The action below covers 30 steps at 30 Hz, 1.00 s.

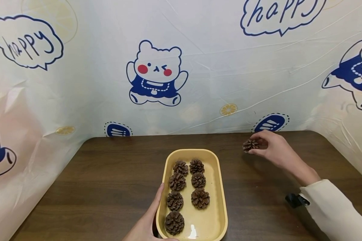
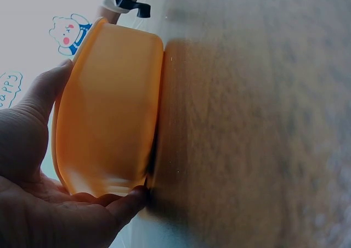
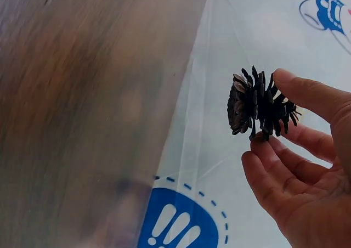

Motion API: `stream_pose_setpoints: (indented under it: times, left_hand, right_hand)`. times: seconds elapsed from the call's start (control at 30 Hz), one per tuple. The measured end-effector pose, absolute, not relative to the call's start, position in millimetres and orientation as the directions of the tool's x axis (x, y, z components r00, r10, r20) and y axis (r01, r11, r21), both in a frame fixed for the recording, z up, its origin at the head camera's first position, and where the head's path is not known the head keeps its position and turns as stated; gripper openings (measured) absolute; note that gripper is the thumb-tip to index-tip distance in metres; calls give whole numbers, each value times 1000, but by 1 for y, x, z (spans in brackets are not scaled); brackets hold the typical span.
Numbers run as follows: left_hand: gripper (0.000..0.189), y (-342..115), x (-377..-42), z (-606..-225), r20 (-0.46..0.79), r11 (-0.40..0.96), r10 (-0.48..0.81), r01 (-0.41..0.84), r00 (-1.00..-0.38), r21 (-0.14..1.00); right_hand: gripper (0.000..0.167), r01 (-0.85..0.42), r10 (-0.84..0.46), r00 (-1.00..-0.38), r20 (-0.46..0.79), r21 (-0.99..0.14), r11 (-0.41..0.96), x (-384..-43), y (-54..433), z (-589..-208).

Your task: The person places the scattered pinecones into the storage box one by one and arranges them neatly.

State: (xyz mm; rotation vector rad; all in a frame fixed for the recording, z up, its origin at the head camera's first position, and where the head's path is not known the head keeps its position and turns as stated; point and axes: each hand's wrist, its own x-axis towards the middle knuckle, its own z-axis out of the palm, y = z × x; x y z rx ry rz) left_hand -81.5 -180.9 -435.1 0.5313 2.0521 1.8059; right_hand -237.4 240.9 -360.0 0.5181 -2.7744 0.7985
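A yellow rectangular tray (image 1: 199,223) with rounded corners holds several brown pine cones (image 1: 200,198), set in two columns. My left hand (image 1: 144,222) grips the tray's near left side; in the left wrist view its thumb (image 2: 46,89) lies at the rim and its fingers reach beneath the near end. At the far right of the table, my right hand (image 1: 275,149) pinches a single pine cone (image 1: 250,145). The right wrist view shows that pine cone (image 3: 258,105) between the thumb and fingertips, held up off the table.
The dark wooden table (image 1: 108,187) has rounded far corners. Behind it hangs a pale sheet (image 1: 208,77) printed with cartoon bears and lettering; it also runs along both sides. A black strap piece (image 1: 296,200) sits at the right sleeve's cuff.
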Motion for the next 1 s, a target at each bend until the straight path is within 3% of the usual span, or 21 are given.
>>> stream_pose_setpoints:
  times: [0.5,1.0]
  left_hand:
    - [134,-178,-79,-425,-91,101,486,-48,-869,994]
    - [135,-176,-79,-424,-124,88,482,-93,-867,992]
  right_hand:
    - [40,-536,-380,-836,397,-437,722,-212,216,-350]
    - [49,-764,-519,-633,575,-351,542,-182,186,-351]
